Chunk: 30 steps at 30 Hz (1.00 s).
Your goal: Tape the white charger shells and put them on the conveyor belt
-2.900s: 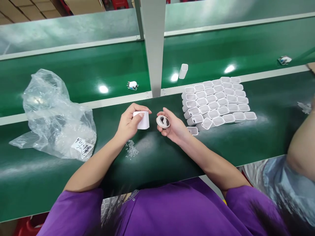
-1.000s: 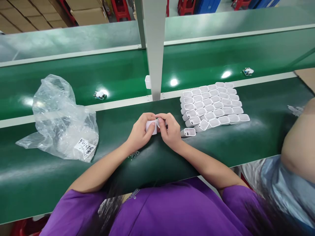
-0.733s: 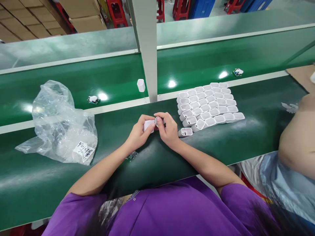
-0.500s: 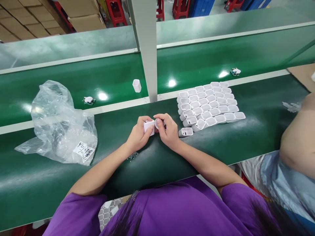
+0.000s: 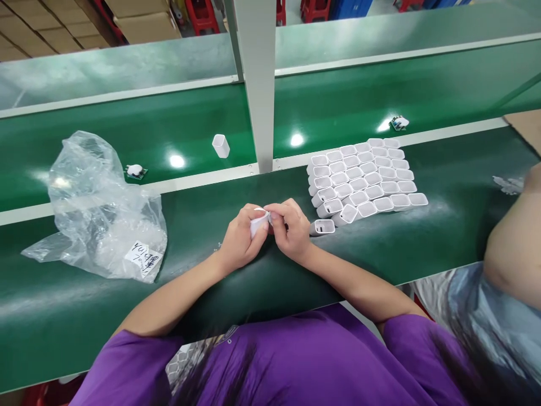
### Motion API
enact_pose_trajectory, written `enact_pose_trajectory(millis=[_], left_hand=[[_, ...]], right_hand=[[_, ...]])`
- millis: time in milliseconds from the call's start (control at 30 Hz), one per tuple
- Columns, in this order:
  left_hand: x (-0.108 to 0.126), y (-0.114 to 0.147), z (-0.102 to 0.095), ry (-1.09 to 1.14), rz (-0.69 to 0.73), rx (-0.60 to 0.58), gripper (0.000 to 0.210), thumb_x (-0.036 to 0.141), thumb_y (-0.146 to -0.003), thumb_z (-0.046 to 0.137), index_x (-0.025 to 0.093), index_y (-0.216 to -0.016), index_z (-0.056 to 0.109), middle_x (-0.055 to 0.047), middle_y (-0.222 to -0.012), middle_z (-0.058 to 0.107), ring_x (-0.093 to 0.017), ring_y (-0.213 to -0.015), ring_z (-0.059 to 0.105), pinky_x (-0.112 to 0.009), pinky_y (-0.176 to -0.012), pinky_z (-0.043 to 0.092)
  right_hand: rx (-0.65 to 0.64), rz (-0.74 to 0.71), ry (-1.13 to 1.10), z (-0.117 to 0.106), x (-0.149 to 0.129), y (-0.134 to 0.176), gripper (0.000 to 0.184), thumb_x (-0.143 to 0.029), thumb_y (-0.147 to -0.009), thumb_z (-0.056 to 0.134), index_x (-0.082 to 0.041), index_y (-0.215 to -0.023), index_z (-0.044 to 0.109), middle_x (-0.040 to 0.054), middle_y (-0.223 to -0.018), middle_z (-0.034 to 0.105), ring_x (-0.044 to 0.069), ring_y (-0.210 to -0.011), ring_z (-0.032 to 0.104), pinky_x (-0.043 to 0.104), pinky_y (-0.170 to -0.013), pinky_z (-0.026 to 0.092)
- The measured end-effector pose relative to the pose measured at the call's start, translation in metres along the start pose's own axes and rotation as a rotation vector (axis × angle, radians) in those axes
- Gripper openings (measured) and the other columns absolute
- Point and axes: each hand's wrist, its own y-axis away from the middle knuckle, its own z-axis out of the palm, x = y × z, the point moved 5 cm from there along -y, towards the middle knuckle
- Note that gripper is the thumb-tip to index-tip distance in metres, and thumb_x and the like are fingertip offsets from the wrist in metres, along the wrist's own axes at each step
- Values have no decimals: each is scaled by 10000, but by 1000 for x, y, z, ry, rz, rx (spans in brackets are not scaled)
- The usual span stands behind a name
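Observation:
My left hand (image 5: 237, 239) is closed around a small white plastic housing (image 5: 257, 223), its rim turned up and to the right. My right hand (image 5: 293, 230) pinches at the housing's edge with thumb and forefinger; whatever is between those fingertips is mostly hidden. Just right of my right hand, one white housing (image 5: 324, 227) with slots inside stands apart on the green work surface (image 5: 262, 287). Beyond it, rows of like open-topped housings (image 5: 359, 185) are packed side by side.
A clear plastic bag (image 5: 107, 225) with a handwritten label lies to the left. On the far green belt (image 5: 190, 129) are a white housing (image 5: 220, 146) and small circuit boards (image 5: 136, 171). A post (image 5: 258, 84) rises ahead. Another person's arm (image 5: 513, 231) is at right.
Both hands stay together, but the housing has tilted and the round piece in my right fingers is now mostly hidden. Items on the far belt have shifted left.

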Motion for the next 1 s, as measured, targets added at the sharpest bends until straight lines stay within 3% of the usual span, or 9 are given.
enact_pose_trajectory(millis=[167, 333, 567, 800, 1000], left_hand=[[-1, -3, 4, 400, -288, -23, 170, 411, -1000, 441, 271, -1079, 386, -29, -995, 613, -121, -668, 640, -287, -596, 547], [-3, 1, 5, 382, -423, -14, 307, 550, -963, 453, 262, -1046, 389, -30, -923, 630, -154, -692, 648, -328, -629, 560], [-2, -1, -1, 283, -331, 9, 239, 458, -980, 489, 241, -1064, 436, 2, -847, 639, -136, -690, 646, -296, -655, 532], [-6, 4, 1, 281, -419, -61, 257, 475, -990, 456, 241, -1088, 416, -5, -840, 630, -142, -690, 653, -292, -639, 546], [3, -2, -2, 102, -163, -46, 139, 343, -999, 452, 245, -1070, 382, -21, -933, 632, -120, -715, 635, -259, -614, 504]], right_hand=[[-16, 241, -353, -6, -1, -7, 151, -283, -1046, 416, -225, -1065, 554, -21, -817, 592, 60, -499, 550, 213, -506, 492], [-66, 359, -317, -6, 0, -7, 220, -394, -1053, 403, -229, -1108, 538, -4, -845, 638, 80, -533, 581, 238, -549, 529], [-48, 258, -266, -7, 0, -9, 164, -311, -1052, 419, -229, -1075, 560, -6, -888, 615, 63, -538, 575, 235, -584, 537], [-43, 214, -217, -7, 0, -8, 159, -267, -1049, 406, -229, -1080, 557, -11, -873, 594, 55, -520, 563, 223, -561, 533], [-51, 104, -114, -7, -5, -8, 170, -207, -1037, 412, -245, -1086, 571, 3, -870, 629, 111, -686, 620, 253, -652, 554]])
